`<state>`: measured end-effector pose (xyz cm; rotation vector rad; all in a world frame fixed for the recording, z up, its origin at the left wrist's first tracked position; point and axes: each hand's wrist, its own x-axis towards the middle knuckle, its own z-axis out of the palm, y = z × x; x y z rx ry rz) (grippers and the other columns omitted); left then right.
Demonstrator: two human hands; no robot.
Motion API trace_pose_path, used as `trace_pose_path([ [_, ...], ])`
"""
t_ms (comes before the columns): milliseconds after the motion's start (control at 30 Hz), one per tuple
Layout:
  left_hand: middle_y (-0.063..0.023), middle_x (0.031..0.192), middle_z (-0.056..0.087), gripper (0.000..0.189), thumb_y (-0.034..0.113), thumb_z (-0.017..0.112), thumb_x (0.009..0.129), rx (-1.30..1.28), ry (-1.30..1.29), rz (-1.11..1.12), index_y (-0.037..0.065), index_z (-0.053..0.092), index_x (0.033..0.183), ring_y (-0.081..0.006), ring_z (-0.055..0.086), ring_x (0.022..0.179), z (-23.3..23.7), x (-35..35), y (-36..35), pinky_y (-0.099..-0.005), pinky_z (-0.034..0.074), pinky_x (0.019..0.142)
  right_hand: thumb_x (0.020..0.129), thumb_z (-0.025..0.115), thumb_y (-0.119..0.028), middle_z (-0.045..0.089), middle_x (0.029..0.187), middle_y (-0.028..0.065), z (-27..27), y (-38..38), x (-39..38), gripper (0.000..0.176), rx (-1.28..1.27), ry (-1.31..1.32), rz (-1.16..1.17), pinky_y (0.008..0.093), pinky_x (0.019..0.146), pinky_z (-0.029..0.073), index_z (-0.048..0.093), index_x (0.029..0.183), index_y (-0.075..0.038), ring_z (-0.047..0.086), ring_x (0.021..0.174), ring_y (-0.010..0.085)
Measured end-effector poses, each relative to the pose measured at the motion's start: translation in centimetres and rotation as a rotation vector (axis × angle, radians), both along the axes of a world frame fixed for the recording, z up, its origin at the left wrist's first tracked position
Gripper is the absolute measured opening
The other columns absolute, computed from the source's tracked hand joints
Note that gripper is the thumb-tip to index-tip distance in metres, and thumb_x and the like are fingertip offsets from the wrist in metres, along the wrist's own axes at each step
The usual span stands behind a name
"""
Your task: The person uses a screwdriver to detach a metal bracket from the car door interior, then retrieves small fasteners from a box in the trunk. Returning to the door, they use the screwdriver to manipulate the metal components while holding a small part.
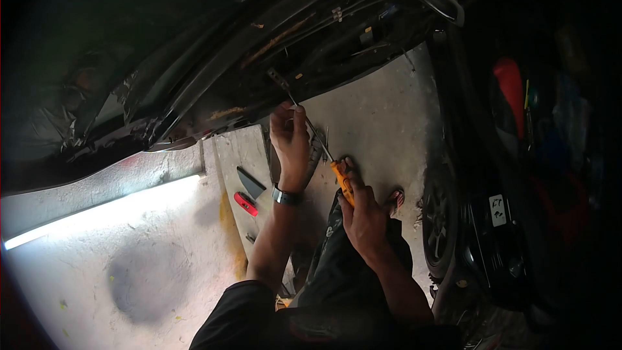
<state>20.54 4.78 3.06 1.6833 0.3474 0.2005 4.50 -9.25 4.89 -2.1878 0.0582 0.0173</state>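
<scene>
My right hand [366,220] grips the orange handle of a screwdriver [343,178], its long thin shaft slanting up and to the left. Near the far end of that shaft, the fingers of my left hand [290,136] close in a pinch around it. A watch [286,196] is on my left wrist. Just beyond the left fingertips, a small slotted piece [278,80] shows against a dark vehicle panel [246,58]. Where the screwdriver's tip ends is too dark to make out.
A lit tube lamp [103,210] runs along the pale surface on the left. A red-handled tool [245,203] and a dark flat blade [250,182] lie near my left forearm. To the right are a wheel [440,220] and a black body part with a white sticker [497,210].
</scene>
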Motion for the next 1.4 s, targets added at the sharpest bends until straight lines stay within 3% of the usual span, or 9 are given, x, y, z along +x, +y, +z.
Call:
trace_pose_path([
  [67, 0.0007, 0.09, 0.062, 0.029, 0.031, 0.065, 0.097, 0.053, 0.114, 0.024, 0.009, 0.058, 0.115, -0.0065, 0.058, 0.077, -0.1, 1.0, 0.4, -0.022, 0.048, 0.062, 0.082, 0.076, -0.01, 0.058, 0.102, 0.0194, 0.1, 0.1, 0.0, 0.05, 0.007, -0.007, -0.005, 0.0391, 0.084, 0.054, 0.051, 0.124, 0.001, 0.061, 0.1, 0.0355],
  [167, -0.001, 0.092, 0.063, 0.038, 0.042, 0.058, 0.1, -0.384, 0.403, -0.076, 0.009, 0.057, 0.118, -0.0115, 0.061, 0.087, 0.6, 0.1, 0.5, -0.0263, 0.051, 0.07, 0.082, 0.077, -0.009, 0.058, 0.103, 0.0189, 0.6, 0.0, 0.3, 0.049, 0.014, -0.016, -0.003, 0.04, 0.085, 0.053, 0.053, 0.123, 0.002, 0.061, 0.1, 0.0351],
  [300, 0.0013, 0.077, 0.049, 0.037, 0.042, 0.044, 0.106, -0.867, 0.374, -0.159, 0.007, 0.056, 0.111, -0.0098, 0.047, 0.068, -0.3, -3.1, -0.3, -0.0246, 0.041, 0.058, 0.084, 0.074, -0.012, 0.058, 0.106, 0.0201, 0.7, -0.1, 1.0, 0.043, 0.09, 0.028, 0.059, 0.0415, 0.084, 0.053, 0.054, 0.12, 0.001, 0.06, 0.102, 0.0381],
  [333, 0.0052, 0.07, 0.036, 0.03, 0.036, 0.041, 0.108, -0.974, 0.361, -0.11, 0.01, 0.055, 0.101, -0.007, 0.033, 0.059, -0.6, -3.2, -0.6, -0.0222, 0.031, 0.052, 0.086, 0.072, -0.012, 0.058, 0.105, 0.0204, 0.8, -0.5, 1.4, 0.04, 0.113, 0.011, 0.101, 0.0422, 0.084, 0.052, 0.054, 0.12, 0.001, 0.06, 0.101, 0.0388],
  [500, 0.007, 0.067, 0.033, 0.029, 0.036, 0.042, 0.108, -1.025, 0.325, -0.042, 0.011, 0.053, 0.096, -0.0047, 0.029, 0.056, -1.1, -3.2, -1.8, -0.0204, 0.027, 0.048, 0.098, 0.051, -0.005, 0.061, 0.109, 0.0225, 3.2, -1.6, 9.9, 0.022, 0.214, -0.146, 0.121, 0.0448, 0.083, 0.051, 0.056, 0.118, 0.003, 0.061, 0.1, 0.041],
  [667, 0.0068, 0.067, 0.035, 0.029, 0.034, 0.041, 0.108, -1.062, 0.333, -0.005, 0.011, 0.053, 0.096, -0.0041, 0.031, 0.057, -1.3, -3.3, -1.8, -0.0196, 0.029, 0.049, 0.092, 0.053, 0.001, 0.06, 0.112, 0.018, 0.3, 2.0, 21.7, 0.026, 0.022, -0.403, 0.196, 0.0466, 0.096, 0.045, 0.058, 0.117, 0.0, 0.057, 0.111, 0.0362],
  [967, 0.0073, 0.068, 0.033, 0.029, 0.035, 0.043, 0.108, -1.13, 0.355, -0.018, 0.012, 0.054, 0.095, -0.0045, 0.029, 0.057, -1.0, -3.3, -1.6, -0.0197, 0.03, 0.05, 0.085, 0.059, -0.004, 0.053, 0.128, 0.0129, -1.1, 5.1, 27.3, 0.035, -0.297, -0.172, 0.409, 0.0777, 0.107, 0.019, 0.062, 0.119, -0.012, 0.047, 0.128, 0.0342],
  [1267, 0.0077, 0.068, 0.032, 0.03, 0.038, 0.041, 0.108, -1.122, 0.37, -0.025, 0.014, 0.054, 0.094, -0.0055, 0.029, 0.057, -1.4, -3.3, -1.7, -0.0204, 0.031, 0.052, 0.094, 0.056, -0.026, 0.052, 0.133, 0.0117, -1.1, 5.7, 28.8, 0.032, -0.235, 0.108, 0.46, 0.074, 0.113, -0.003, 0.065, 0.124, -0.019, 0.034, 0.14, 0.0306],
  [1400, 0.007, 0.069, 0.033, 0.031, 0.038, 0.043, 0.107, -1.138, 0.376, -0.015, 0.012, 0.055, 0.094, -0.0053, 0.03, 0.059, -1.4, -3.4, -1.5, -0.0202, 0.029, 0.052, 0.093, 0.057, -0.024, 0.054, 0.131, 0.0121, -0.9, 6.0, 28.7, 0.033, -0.258, 0.116, 0.422, 0.0734, 0.112, 0.002, 0.065, 0.124, -0.017, 0.039, 0.136, 0.0304],
])
